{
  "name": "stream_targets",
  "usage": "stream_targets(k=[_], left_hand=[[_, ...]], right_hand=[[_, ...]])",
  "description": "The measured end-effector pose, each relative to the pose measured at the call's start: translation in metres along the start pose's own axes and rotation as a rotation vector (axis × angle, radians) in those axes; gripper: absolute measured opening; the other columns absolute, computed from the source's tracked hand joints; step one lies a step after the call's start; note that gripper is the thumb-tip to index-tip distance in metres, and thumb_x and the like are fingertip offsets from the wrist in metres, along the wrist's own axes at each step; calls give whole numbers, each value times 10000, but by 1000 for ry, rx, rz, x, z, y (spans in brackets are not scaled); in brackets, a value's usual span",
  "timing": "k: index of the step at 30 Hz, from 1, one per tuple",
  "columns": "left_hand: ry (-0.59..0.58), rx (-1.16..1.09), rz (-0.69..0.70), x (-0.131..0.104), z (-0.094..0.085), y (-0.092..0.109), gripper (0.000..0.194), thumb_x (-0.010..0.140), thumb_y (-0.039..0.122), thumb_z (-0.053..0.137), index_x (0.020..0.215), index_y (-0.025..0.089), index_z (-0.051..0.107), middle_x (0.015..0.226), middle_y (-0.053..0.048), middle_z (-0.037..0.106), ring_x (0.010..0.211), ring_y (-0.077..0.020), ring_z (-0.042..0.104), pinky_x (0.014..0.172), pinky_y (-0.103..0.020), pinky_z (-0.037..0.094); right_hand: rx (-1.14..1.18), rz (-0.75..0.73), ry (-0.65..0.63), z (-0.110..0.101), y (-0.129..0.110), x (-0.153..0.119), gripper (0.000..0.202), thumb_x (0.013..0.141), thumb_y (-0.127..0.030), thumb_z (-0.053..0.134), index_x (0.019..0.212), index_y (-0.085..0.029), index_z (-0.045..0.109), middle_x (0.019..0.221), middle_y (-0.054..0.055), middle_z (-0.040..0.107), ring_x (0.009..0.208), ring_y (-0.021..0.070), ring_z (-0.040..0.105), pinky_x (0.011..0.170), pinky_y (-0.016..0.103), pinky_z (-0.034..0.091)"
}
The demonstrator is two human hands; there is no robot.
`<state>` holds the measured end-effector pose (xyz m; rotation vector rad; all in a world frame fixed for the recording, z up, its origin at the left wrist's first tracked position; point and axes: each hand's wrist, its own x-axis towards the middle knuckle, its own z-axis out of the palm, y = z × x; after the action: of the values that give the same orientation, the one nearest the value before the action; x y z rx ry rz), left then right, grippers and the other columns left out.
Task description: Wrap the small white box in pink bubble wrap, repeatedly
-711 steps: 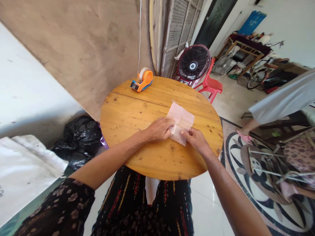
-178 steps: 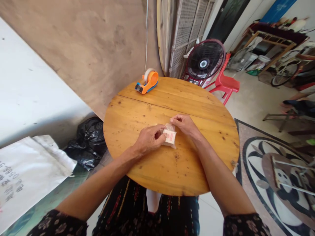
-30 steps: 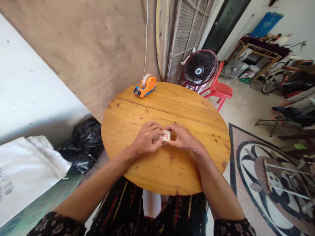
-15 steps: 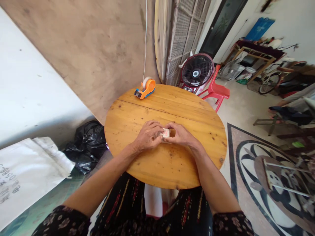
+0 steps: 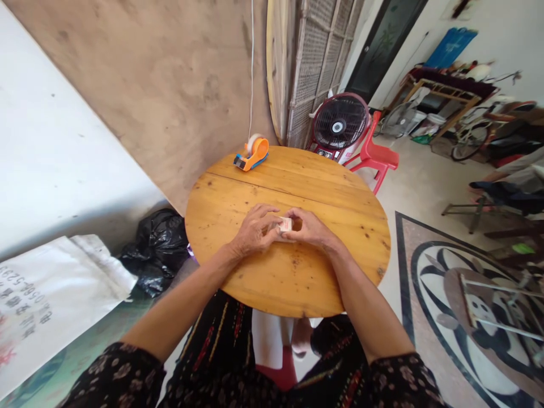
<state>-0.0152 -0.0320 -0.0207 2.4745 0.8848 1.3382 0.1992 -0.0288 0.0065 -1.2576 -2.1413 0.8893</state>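
Observation:
A small white box with red print is between my two hands, low over the middle of the round wooden table. My right hand is closed on it from the right, thumb at the near side and forefinger at the far side. From the left, my left hand grips the box's left end between thumb and fingertips, its other fingers curved above. My fingers cover part of the box. An orange tape dispenser with a roll of tape stands at the table's far edge, away from both hands.
Beyond the table are a dark red fan and a red plastic chair. Black plastic bags and a white sack lie at the left. A wooden board rises behind the table's left side.
My left fingers have lifted and spread slightly, so more of the box's printed face shows. The box stays between both hands. The camera view has shifted a little.

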Motion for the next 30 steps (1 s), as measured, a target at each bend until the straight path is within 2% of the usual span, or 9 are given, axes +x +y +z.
stream_targets(k=[14, 19, 22, 24, 27, 30], left_hand=[[-50, 0, -80, -4, -1, 3, 287, 819, 200, 564, 1058, 181, 722, 1296, -133, 568, 1217, -262, 543, 1039, -467, 460], [58, -72, -147, -3, -4, 6, 360, 869, 273, 558, 1195, 147, 642, 1363, -158, 503, 1258, -245, 530, 1084, -448, 448], [116, 36, -265, -6, -17, 0, 339, 882, 307, 562, 1181, 165, 635, 1334, -142, 533, 1270, -251, 523, 1110, -459, 423], [88, 137, -344, -15, -32, -7, 310, 888, 334, 554, 1148, 195, 649, 1279, -117, 577, 1223, -256, 550, 1101, -474, 428], [41, 326, -459, -41, -56, -17, 347, 867, 389, 560, 1128, 188, 667, 1260, -128, 580, 1231, -311, 523, 1101, -520, 406], [-61, 436, -545, -70, -70, -17, 429, 870, 444, 541, 1183, 170, 644, 1306, -158, 549, 1243, -346, 507, 1082, -546, 407]], right_hand=[[-62, -41, -13, -3, -6, 0, 339, 710, -369, 728, 979, -196, 614, 895, 9, 682, 783, 165, 587, 701, 282, 424], [-41, -37, -22, -3, -5, -1, 353, 705, -372, 731, 984, -192, 609, 875, -3, 668, 748, 151, 572, 661, 264, 400], [-48, -20, -24, -3, -4, -1, 352, 686, -372, 740, 953, -187, 605, 848, -6, 650, 730, 145, 554, 637, 254, 380], [-52, -11, -26, -4, -4, 0, 355, 672, -380, 749, 932, -191, 600, 833, -9, 640, 720, 143, 546, 623, 250, 369], [-56, -10, -32, -5, -4, 1, 366, 657, -390, 758, 923, -197, 598, 830, -8, 639, 715, 146, 549, 613, 252, 366], [-51, -9, -45, -5, -4, 1, 361, 651, -390, 754, 917, -201, 600, 817, -9, 642, 700, 147, 552, 600, 251, 372]])
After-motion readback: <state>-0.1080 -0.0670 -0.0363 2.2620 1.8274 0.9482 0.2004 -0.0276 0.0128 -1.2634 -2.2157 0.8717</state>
